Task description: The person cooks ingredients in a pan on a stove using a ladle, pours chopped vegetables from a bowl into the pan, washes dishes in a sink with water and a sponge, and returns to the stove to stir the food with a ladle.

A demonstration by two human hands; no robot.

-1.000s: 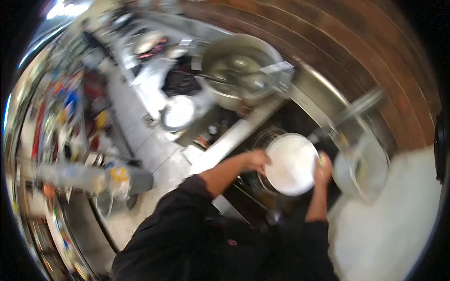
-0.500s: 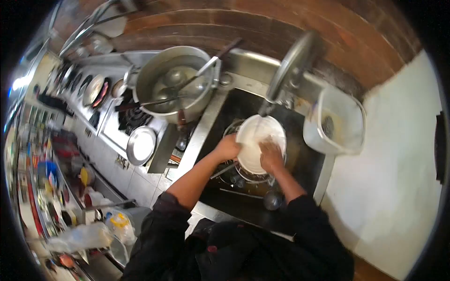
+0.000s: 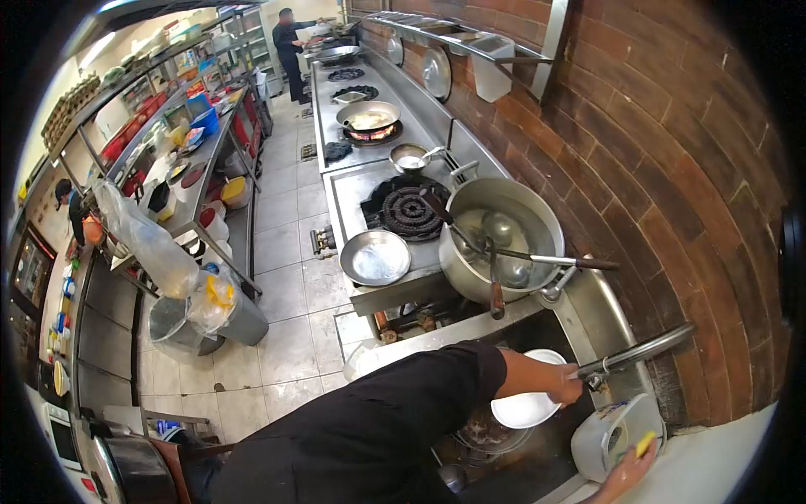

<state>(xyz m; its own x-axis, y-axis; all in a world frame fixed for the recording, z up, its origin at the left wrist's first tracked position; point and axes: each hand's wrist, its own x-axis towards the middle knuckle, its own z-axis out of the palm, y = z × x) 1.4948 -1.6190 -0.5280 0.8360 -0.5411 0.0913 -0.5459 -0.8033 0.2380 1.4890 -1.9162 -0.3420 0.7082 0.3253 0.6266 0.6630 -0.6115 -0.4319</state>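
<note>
The washing at the sink (image 3: 546,464) looks partway along: the white bowl (image 3: 525,412) is inside the sink, below the tap (image 3: 648,345), not set aside, and a ladle (image 3: 453,479) lies near it. Whether the bowl is clean, or water is running, does not show. The left hand (image 3: 567,388) is at the bowl's edge, right by the tap; the view is poor there, so I can't tell whether its fingers close on either. The right hand (image 3: 628,475) pinches a yellow sponge (image 3: 645,443) beside the plastic tub (image 3: 591,447). Half a second ago both hands were on the bowl, the right one inside it; now the right is well apart from it, and the view has swung toward the stove (image 3: 348,185).
</note>
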